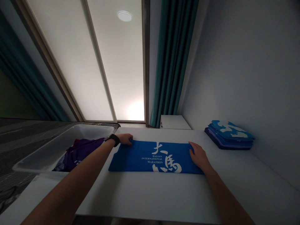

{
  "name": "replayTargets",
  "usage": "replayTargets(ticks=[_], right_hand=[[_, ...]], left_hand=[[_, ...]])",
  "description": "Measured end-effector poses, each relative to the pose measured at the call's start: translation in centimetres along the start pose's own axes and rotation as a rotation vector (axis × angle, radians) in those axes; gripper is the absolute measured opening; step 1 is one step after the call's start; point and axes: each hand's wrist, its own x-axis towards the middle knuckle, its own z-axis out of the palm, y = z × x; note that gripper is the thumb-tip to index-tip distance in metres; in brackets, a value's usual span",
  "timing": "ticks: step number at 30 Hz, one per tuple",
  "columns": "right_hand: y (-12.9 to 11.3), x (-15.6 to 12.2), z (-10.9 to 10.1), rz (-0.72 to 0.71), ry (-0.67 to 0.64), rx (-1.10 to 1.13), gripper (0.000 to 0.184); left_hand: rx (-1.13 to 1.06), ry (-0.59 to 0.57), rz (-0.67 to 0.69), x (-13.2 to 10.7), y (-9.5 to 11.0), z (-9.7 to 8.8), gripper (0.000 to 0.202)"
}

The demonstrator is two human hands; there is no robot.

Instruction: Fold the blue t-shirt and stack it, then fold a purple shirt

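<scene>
A blue T-shirt [138, 156] with white lettering lies on the white table, folded into a long flat strip. At its far left corner, my left hand [124, 138], with a dark watch on the wrist, is closed on the fabric. My right hand [198, 155] grips the far right end, thumb and fingers bent around the cloth's edge. The fabric under the fingers is partly hidden.
A stack of folded blue and purple clothes [229, 134] sits at the right by the wall. On the left, a translucent plastic bin [42, 150] holds crumpled purple clothing [82, 153]. A white cabinet [175, 122] stands behind the table [145, 197].
</scene>
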Motion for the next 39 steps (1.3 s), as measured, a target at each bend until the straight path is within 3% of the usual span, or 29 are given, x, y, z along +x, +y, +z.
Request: replayTargets(ticks=[3,6,11,16,24,29,33,36,39], right_hand=[[-0.3,0.1,-0.3,-0.048,-0.007,-0.113,0.051],[-0.7,1.1,-1.1,-0.084,-0.119,-0.184,0.053],[-1.1,5.2,-4.0,-0.071,-0.536,-0.127,0.049],[-1.0,9.0,-6.6,-0.059,-0.819,-0.054,0.035],[-0.7,10.8,-7.2,-0.045,-0.991,-0.03,0.027],[-0.7,11.2,-7.9,-0.058,-0.84,-0.064,0.019],[-0.9,12.2,-9.7,-0.037,-0.538,-0.136,0.021],[-0.9,12.6,-11.2,-0.014,-0.288,-0.183,0.026],[-0.4,11.8,-11.5,-0.069,-0.044,-0.206,0.022]], left_hand=[[-0.001,-0.013,0.023,-0.2,0.2,-0.1,0.036],[-0.006,-0.02,0.043,-0.5,0.3,-0.1,0.036],[-0.004,-0.048,0.053,-0.9,0.5,-0.4,0.044],[0.018,-0.105,0.047,-1.0,0.6,-1.0,0.04],[0.087,-0.134,0.03,-0.9,0.4,-1.6,0.038],[0.158,0.017,0.035,-1.1,0.7,-2.4,0.029],[0.226,0.276,0.0,-2.2,1.3,-4.3,0.03],[0.289,0.533,-0.006,-3.4,1.9,-5.5,0.026],[0.323,0.759,0.03,-4.4,2.3,-5.1,0.02]])
